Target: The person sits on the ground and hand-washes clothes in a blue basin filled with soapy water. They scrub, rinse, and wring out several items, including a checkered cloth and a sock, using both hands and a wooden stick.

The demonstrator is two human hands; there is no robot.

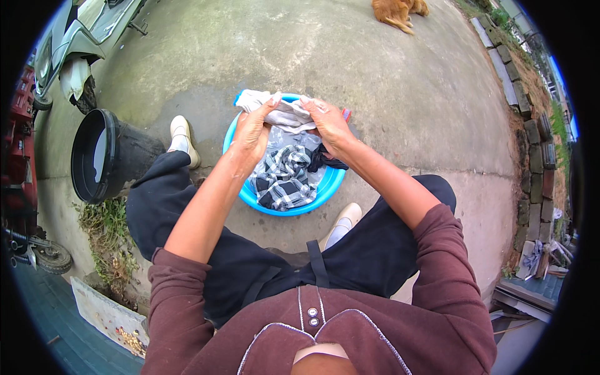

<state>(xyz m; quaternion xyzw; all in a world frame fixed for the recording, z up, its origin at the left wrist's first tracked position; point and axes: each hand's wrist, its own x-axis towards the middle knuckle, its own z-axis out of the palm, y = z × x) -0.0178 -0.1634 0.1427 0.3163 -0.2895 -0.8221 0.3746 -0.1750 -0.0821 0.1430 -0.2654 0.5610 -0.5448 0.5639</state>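
Note:
A pale, wet cloth (290,116) is stretched between my hands above the far side of a blue plastic basin (281,212). My left hand (253,126) grips its left part, thumb on top. On the right part, my right hand (328,123) holds it the same way. Soapy white traces show on my fingers and left wrist. Below the cloth, a black-and-white checked garment (288,178) lies in cloudy water in the basin. Dark fabric (323,158) rests by the right rim. A small red-and-blue object (347,115), partly hidden, sits beyond my right hand.
A black bucket (115,154) with water inside stands to the left, near weeds (110,239). A scooter (77,70) and a red vehicle (21,154) are farther left. Stacked bricks (534,178) line the right side. A brown dog (398,11) lies on the concrete ahead.

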